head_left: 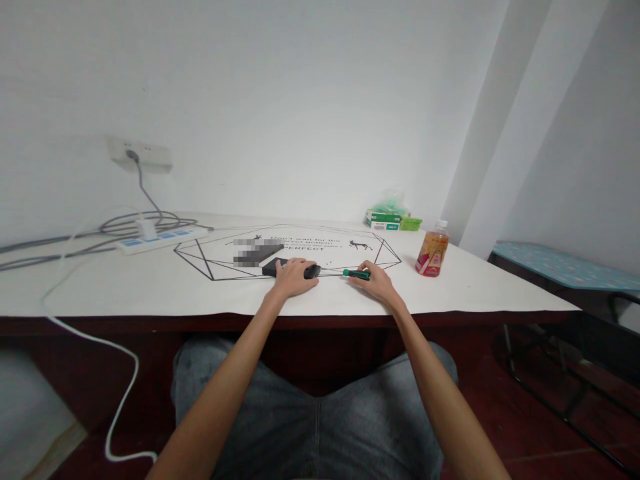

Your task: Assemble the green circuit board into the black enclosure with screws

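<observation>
My left hand grips a flat, black box-shaped device near the front of the table, fingers lying over its top. The device's dark right end sticks out past my fingers. In my right hand is a screwdriver with a green and black handle, held level just above the table. A thin shaft appears to run left from the handle toward the device; I cannot tell whether its tip touches. Behind my left hand lies a dark flat piece, partly blurred out by a pixelated patch.
A bottle of reddish drink stands right of my right hand. Green and white boxes with a plastic bag sit against the wall. At the left are a power strip and coiled grey cables. A white cord hangs off the front edge.
</observation>
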`<state>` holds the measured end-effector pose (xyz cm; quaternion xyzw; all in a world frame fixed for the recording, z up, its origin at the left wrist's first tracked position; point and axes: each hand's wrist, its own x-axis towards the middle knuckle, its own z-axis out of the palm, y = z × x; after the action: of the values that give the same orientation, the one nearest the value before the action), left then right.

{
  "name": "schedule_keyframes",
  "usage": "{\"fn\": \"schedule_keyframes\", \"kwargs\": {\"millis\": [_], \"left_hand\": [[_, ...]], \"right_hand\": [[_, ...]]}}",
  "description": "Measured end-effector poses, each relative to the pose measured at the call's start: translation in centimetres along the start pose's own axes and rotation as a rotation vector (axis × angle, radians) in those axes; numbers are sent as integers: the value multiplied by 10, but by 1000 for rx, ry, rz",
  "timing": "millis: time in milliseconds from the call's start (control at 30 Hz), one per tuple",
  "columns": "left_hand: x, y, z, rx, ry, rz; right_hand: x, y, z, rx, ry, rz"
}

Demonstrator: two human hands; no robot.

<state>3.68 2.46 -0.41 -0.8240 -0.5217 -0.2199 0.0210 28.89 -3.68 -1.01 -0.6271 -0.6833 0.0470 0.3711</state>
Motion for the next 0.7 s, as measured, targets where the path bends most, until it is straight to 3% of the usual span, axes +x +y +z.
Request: {"fn": "schedule_keyframes", "kwargs": {"millis": [400,700], "left_hand": [[1,0,1,3,-1,-4],[-3,1,-6,-51,21,42]], "right_hand": [[5,4,4,-45,-11,-3],[7,8,4,171,57,60]]}}
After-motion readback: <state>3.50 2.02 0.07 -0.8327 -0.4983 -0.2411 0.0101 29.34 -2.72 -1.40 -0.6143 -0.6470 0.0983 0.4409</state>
